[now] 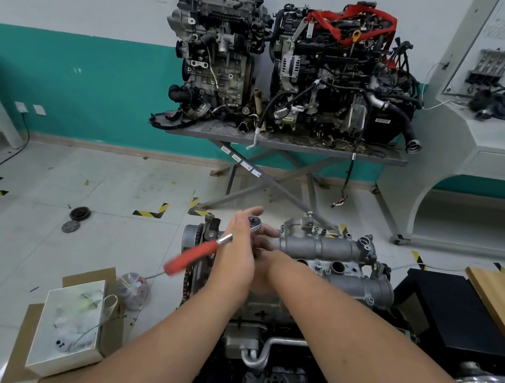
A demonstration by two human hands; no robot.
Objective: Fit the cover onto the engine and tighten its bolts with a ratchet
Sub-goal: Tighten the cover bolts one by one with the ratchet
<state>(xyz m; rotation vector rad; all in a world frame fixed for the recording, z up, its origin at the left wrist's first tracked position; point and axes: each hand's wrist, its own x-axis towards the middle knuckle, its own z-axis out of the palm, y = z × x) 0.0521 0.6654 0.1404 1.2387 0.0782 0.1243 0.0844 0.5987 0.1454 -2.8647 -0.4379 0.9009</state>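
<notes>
Both bare forearms reach in from 6 o'clock and meet near the middle of the view. The left hand (239, 253) lies on top, back toward the camera, fingers straight and pointing to 1 o'clock. The right hand (264, 250) is mostly hidden beneath it; only fingertips (267, 232) show, pointing to 2 o'clock

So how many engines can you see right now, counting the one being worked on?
3. One engine sits right under the hands, and two stand on the metal table by the far wall: a grey one on its left, a red-strapped one on its right. Others may lie outside the frame.
</notes>
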